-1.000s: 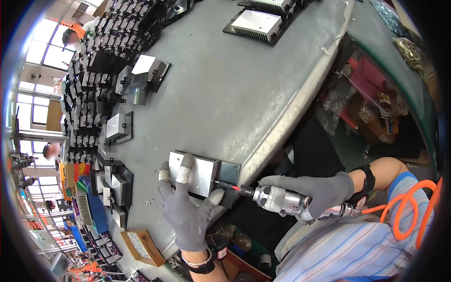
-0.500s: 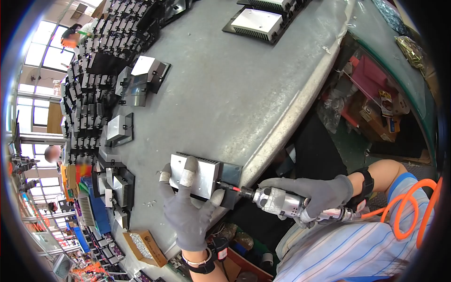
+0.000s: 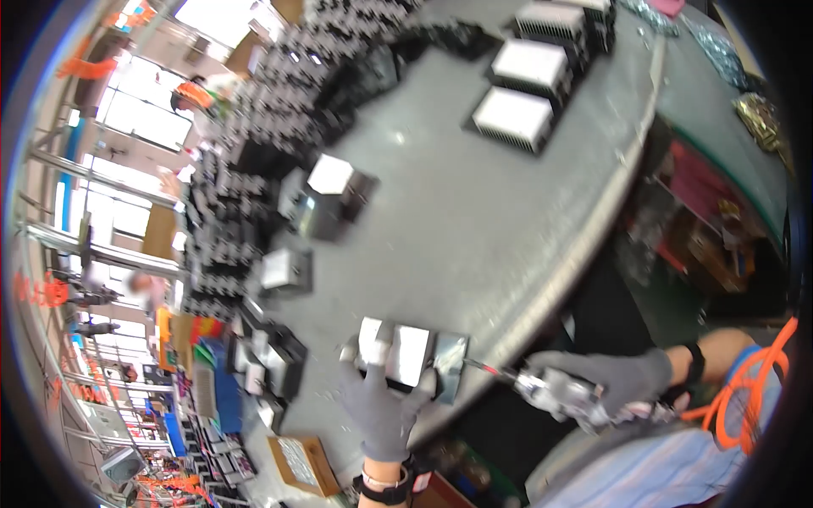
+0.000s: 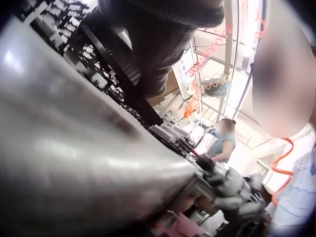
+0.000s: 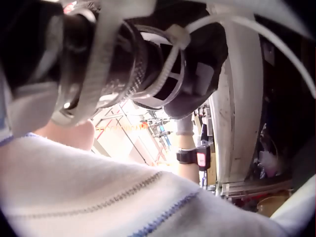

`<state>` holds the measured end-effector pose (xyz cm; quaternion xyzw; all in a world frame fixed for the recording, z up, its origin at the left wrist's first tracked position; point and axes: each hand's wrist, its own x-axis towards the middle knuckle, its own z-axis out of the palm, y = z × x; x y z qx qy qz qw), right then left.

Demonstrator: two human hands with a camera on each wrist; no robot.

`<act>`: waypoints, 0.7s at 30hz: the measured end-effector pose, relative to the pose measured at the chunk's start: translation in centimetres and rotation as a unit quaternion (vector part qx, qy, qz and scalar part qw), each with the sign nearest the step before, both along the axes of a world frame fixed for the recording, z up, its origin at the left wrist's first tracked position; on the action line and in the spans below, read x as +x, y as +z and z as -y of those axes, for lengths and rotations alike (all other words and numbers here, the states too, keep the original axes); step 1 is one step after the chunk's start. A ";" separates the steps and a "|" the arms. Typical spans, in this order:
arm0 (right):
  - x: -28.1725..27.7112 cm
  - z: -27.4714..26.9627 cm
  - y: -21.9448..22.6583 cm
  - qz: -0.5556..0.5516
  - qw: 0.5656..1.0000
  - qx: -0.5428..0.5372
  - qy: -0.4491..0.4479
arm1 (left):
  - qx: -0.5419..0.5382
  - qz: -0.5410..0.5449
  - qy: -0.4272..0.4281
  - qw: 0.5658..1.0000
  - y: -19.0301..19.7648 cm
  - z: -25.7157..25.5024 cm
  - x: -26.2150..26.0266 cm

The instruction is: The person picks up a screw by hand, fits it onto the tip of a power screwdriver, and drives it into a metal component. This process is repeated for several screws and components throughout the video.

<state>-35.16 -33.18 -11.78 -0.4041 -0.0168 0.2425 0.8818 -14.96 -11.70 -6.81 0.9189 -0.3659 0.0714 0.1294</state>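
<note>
My gloved left hand (image 3: 381,415) lies on a heat sink unit (image 3: 413,356) with a bright flat top and a dark base plate. Two wrapped fingers reach fairly straight across it, and the thumb is at its right side. In the left wrist view the glove (image 4: 158,49) leans over dark fins. My gloved right hand (image 3: 622,381) grips a metal air screwdriver (image 3: 555,394) with an orange coiled hose (image 3: 737,389). Its bit points left, the tip near the base plate's right edge. The right wrist view shows the tool's body (image 5: 131,64) up close.
More heat sink units (image 3: 512,114) stand at the table's far right, and others (image 3: 286,271) along the left. A small carton (image 3: 303,466) of bright little parts sits near the left forearm. The table's pale edge (image 3: 584,279) runs diagonally beside the units. Boxes lie below it.
The head view has swung, shifting the scene right and down, with some blur. The screwdriver's bit has drawn back from the heat sink's side. My left hand stays on the unit.
</note>
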 end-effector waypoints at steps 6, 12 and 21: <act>-3.0 3.6 -0.5 0.060 0.993 -0.063 -0.080 | 0.060 0.173 0.143 0.973 3.6 -1.6 19.0; -5.4 7.7 0.4 0.066 0.982 -0.045 -0.171 | -0.091 -0.010 -0.212 0.973 6.2 23.4 7.9; -7.6 10.2 1.0 -0.051 0.981 -0.049 -0.183 | -0.060 -0.001 -0.182 0.982 -0.2 38.7 2.1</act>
